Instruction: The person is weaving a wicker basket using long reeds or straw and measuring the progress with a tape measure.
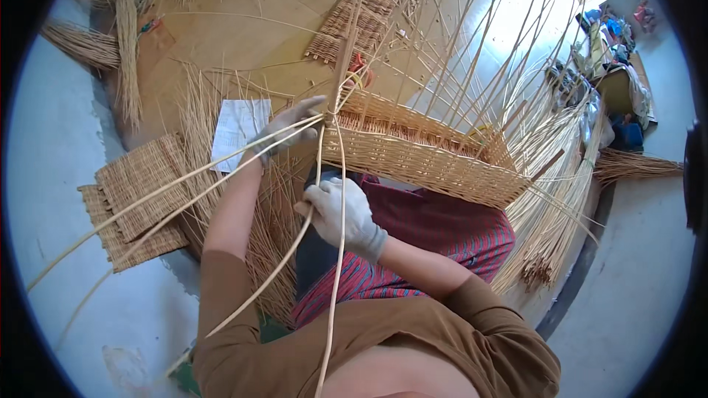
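The fingers [318, 190] of the right hand [342, 211], gloved in pale grey, are curling closed around a pale rod [283, 265], which is running from the basket corner down past the left sleeve. A second rod [335, 280] is passing over the back of that hand. The gloved left hand [284, 130] is lying at the same corner, its upper fingers stretching out; I cannot tell whether the lower ones are pinching the two strands [177, 181] that are crossing them. The long wicker basket [420, 158] is sitting just beyond the lap, slanting down to the right, with tall stakes [461, 66] rising from it. A red striped cloth [450, 239] is covering the lap beneath. To the left, a white sheet [240, 129] is lying near the left wrist, and woven panels [144, 184] are overlapping. Bundled canes [549, 184] are spreading out at the right. Farther off, another woven panel [352, 23] is lying on the brown floor [243, 40].
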Demonstrator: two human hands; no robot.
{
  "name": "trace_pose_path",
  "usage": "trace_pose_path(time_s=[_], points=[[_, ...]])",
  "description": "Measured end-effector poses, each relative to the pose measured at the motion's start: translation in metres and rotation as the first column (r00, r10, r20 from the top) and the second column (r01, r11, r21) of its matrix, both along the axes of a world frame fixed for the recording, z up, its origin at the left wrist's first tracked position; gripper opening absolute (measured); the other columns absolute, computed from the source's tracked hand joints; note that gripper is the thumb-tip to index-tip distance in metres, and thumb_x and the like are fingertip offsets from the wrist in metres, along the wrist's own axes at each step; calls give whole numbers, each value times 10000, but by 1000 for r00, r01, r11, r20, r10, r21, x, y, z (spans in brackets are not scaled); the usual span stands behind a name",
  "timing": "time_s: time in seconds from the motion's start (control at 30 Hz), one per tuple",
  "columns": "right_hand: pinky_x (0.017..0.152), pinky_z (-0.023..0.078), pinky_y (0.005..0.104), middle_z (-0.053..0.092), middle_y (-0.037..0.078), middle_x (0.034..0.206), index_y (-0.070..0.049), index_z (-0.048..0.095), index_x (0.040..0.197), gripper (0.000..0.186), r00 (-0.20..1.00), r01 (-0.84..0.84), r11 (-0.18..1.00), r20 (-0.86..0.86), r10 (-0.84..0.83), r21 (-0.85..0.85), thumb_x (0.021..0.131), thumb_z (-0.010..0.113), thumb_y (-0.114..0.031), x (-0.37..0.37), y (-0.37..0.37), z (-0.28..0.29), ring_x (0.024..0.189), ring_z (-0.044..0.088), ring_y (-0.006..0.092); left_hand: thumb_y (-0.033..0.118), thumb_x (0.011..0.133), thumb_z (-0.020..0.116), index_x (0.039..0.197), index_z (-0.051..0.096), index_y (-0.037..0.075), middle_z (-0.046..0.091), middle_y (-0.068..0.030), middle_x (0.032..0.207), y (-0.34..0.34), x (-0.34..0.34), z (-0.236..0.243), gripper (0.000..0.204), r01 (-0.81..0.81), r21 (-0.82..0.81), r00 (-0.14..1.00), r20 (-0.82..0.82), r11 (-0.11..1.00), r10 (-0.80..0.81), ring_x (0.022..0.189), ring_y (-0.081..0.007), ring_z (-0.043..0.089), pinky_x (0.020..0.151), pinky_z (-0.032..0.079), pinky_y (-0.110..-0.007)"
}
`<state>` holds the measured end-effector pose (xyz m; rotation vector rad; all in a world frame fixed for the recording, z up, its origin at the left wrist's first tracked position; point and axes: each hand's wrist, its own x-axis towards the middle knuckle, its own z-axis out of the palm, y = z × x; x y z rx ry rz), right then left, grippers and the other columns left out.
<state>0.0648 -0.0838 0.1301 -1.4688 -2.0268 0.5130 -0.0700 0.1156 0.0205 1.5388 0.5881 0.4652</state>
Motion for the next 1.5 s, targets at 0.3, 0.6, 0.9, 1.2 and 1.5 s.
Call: trace_pose_path(time_s=[0.3,0.6,0.9,1.2,1.5], points=[[664,520,443,647,127,777,-89,643,872,149,993,116,991,7,-116,-72,811,701,-212,12,-26,-5,747,651,335,84,724,827,1279,481,130,516,11,1051,27,28,-26,656,252,-145,962,140,957,-233,1016,-124,504,930,427,-289],[464,388,197,659,15,755,-56,666,1044,244,154,511,611,-635,-757,-605,943,667,-278,184,1,-102,567,545,67,242,787,812,1235,531,77,554,-43,1072,-17,47,-30,555,-282,184,959,61,942,275,991,-157,532,914,459,-306],[478,423,237,606,3,757,-105,567,928,180,35,662,534,-689,-723,-527,975,611,-273,163,29,-108,607,551,97,206,718,874,1160,548,123,502,39,976,-27,57,-52,555,-339,-118,883,303,933,359,866,-87,459,777,447,-256],[1062,406,361,452,169,1477,-184,364,1499,658,887,461,866,-58,-459,192,905,628,-76,127,216,10,1263,525,266,23,766,761,1039,577,112,527,31,952,-20,81,-76,341,-394,-340,816,299,854,496,835,-78,490,723,459,-238],[593,487,243,680,64,913,-76,564,1119,253,34,531,443,-505,-863,-722,1033,473,-296,132,-25,-124,708,612,94,40,715,770,1079,581,134,549,13,957,-21,79,-78,421,-457,-212,794,342,864,504,831,-104,526,722,481,-248]])
